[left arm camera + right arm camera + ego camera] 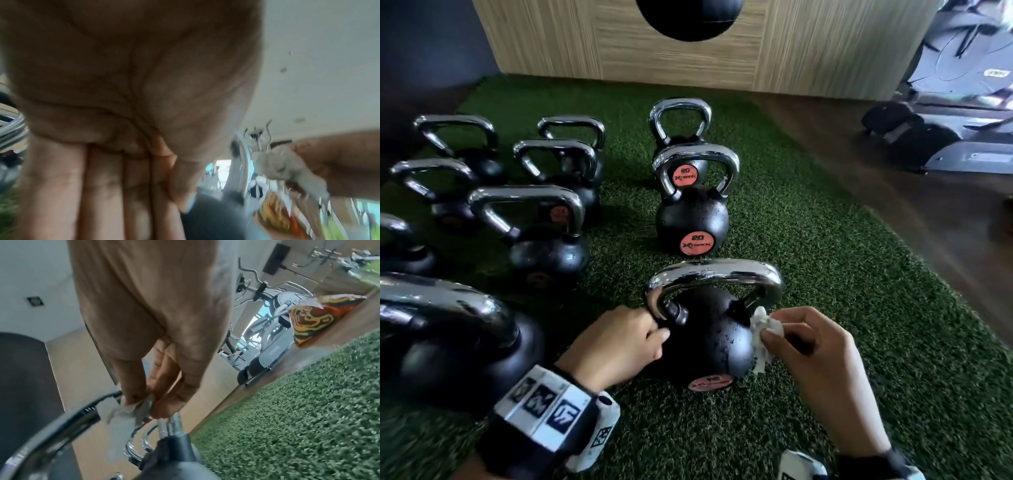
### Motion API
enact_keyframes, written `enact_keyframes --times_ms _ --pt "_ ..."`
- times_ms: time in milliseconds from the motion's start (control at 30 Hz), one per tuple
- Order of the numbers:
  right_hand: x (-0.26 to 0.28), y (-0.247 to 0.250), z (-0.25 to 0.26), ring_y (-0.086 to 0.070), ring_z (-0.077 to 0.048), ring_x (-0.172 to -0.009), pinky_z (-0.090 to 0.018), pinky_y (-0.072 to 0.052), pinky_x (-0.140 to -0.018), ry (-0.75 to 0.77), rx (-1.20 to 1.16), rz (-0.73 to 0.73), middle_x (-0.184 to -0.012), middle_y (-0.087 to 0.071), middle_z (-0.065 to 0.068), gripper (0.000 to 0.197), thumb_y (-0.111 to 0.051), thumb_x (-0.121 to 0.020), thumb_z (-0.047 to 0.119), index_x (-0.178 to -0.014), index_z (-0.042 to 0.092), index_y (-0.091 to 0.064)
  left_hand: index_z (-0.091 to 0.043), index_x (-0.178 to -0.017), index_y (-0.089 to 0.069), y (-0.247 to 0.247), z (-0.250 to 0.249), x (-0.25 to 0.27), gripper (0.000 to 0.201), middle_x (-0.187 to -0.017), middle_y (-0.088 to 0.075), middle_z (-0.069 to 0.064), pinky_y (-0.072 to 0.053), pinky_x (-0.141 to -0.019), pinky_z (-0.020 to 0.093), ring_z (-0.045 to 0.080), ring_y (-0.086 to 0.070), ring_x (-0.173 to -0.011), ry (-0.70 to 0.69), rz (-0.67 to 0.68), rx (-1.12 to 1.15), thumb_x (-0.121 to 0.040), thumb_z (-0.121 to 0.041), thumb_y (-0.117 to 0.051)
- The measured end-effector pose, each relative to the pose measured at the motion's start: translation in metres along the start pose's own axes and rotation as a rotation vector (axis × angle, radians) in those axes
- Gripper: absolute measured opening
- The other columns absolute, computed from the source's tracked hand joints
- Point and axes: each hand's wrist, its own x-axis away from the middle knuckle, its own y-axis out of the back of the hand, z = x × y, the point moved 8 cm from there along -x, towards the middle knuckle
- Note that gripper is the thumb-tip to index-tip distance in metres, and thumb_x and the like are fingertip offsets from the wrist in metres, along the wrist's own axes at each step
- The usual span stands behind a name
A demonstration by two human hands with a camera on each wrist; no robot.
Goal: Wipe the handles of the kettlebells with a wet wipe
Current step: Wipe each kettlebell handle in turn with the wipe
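Left hand [619, 342] holds near kettlebell [705, 339] steady, thumb and fingers curled at shiny handle [715, 277] base. Right hand [815, 356] pinches crumpled white wet wipe [763, 329] against other handle leg. Kettlebell sits on green turf [842, 308] between hands. More kettlebells [691, 205] stand beyond hands.

Bare turf [825, 274] lies open from 1 to 5 o'clock of the nearest kettlebell [705, 342]; at 12 o'clock the 20 kettlebell [692, 219] stands near, with a strip of turf between; from 9 to 11 o'clock a cluster of kettlebells [544, 236] crowds the way; a large kettlebell [458, 342] blocks 9 o'clock, just beside the left hand [619, 342]; the handle's [715, 277] arch is open underneath.
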Motion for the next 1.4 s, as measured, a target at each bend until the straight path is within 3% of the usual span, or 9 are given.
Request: enact_keyframes --times_ms 200,433,567,667,767,933,1100,1233,1400 --pt "0.004 -0.003 0.063 -0.073 -0.014 -0.088 -0.024 -0.059 -0.076 0.251 -0.188 0.085 -0.099 -0.075 0.005 0.028 -0.084 -0.075 0.014 -0.094 0.034 -0.077 -0.035 -0.109 -0.077 0.029 -0.047 0.026 0.037 -0.102 -0.080 0.001 -0.063 -0.076 0.027 0.021 -0.079 -0.090 -0.182 0.046 1.028 -0.088 -0.060 -0.059" --pt "0.004 -0.010 0.091 -0.071 -0.005 -0.079 -0.010 -0.049 -0.069 0.337 -0.109 0.012 -0.084 -0.075 0.017 0.032 -0.091 -0.067 0.024 -0.091 0.033 -0.073 -0.015 -0.118 -0.077 0.021 -0.068 0.031 0.047 -0.110 -0.078 0.015 -0.064 -0.082 0.032 0.029 -0.077 -0.098 -0.199 0.167 1.441 -0.087 -0.049 -0.067" --pt "0.000 -0.012 0.095 -0.062 -0.012 -0.078 -0.024 -0.048 -0.068 0.336 -0.007 -0.098 -0.080 -0.065 0.012 0.030 -0.090 -0.064 0.024 -0.082 0.030 -0.067 -0.009 -0.113 -0.079 0.022 -0.068 0.029 0.046 -0.107 -0.078 0.017 -0.062 -0.084 0.028 0.025 -0.077 -0.099 -0.260 0.138 1.498 -0.081 -0.042 -0.081" --pt "-0.001 -0.011 0.099 -0.061 -0.012 -0.090 -0.024 -0.047 -0.074 0.369 -0.001 -0.020 -0.093 -0.063 0.013 0.038 -0.088 -0.066 0.038 -0.098 0.035 -0.068 -0.016 -0.115 -0.079 0.036 -0.067 0.032 0.044 -0.114 -0.077 0.013 -0.061 -0.089 0.030 0.025 -0.075 -0.106 -0.365 0.026 1.450 -0.081 -0.043 -0.083" --pt "-0.005 -0.006 0.082 -0.061 -0.015 -0.113 -0.028 -0.047 -0.090 0.349 -0.126 0.029 -0.120 -0.065 0.009 0.062 -0.081 -0.069 0.057 -0.125 0.039 -0.061 -0.027 -0.116 -0.078 0.072 -0.059 0.040 0.028 -0.112 -0.079 -0.002 -0.058 -0.087 0.019 0.013 -0.075 -0.105 -0.475 -0.356 1.164 -0.090 -0.035 -0.076" --pt "-0.029 -0.022 -0.019 -0.064 -0.020 -0.119 -0.051 -0.051 -0.102 -0.107 -0.415 -0.118 -0.127 -0.066 0.003 0.081 -0.089 -0.069 0.032 -0.139 0.039 -0.049 -0.014 -0.119 -0.075 0.104 -0.077 0.046 0.024 -0.116 -0.076 -0.010 -0.060 -0.090 0.024 0.003 -0.074 -0.105 -0.566 -0.779 0.736 -0.096 -0.019 -0.074" --pt "-0.041 -0.075 -0.059 -0.074 -0.029 -0.099 -0.038 -0.061 -0.081 -0.162 -0.494 -0.011 -0.100 -0.078 -0.004 0.032 -0.085 -0.075 0.033 -0.103 0.023 -0.072 -0.011 -0.104 -0.082 0.097 -0.115 0.027 0.014 -0.108 -0.079 -0.004 -0.056 -0.093 0.025 0.008 -0.074 -0.101 -0.586 -0.755 0.279 -0.093 -0.014 -0.074" --pt "-0.041 -0.079 -0.070 -0.075 -0.019 -0.092 -0.048 -0.061 -0.086 -0.126 -0.454 -0.029 -0.098 -0.078 0.000 0.032 -0.082 -0.075 0.043 -0.101 0.027 -0.074 -0.014 -0.102 -0.081 0.093 -0.112 0.029 0.017 -0.098 -0.080 -0.005 -0.060 -0.078 0.033 0.014 -0.073 -0.088 -0.579 -0.732 0.150 -0.098 -0.022 -0.066" --pt "-0.041 -0.080 -0.070 -0.075 -0.019 -0.092 -0.051 -0.060 -0.086 -0.090 -0.449 -0.041 -0.098 -0.078 0.001 0.031 -0.081 -0.077 0.042 -0.102 0.025 -0.073 -0.019 -0.115 -0.079 0.096 -0.078 0.035 0.020 -0.113 -0.077 -0.011 -0.059 -0.088 0.030 0.004 -0.071 -0.103 -0.460 -0.796 0.220 -0.099 -0.027 -0.070"
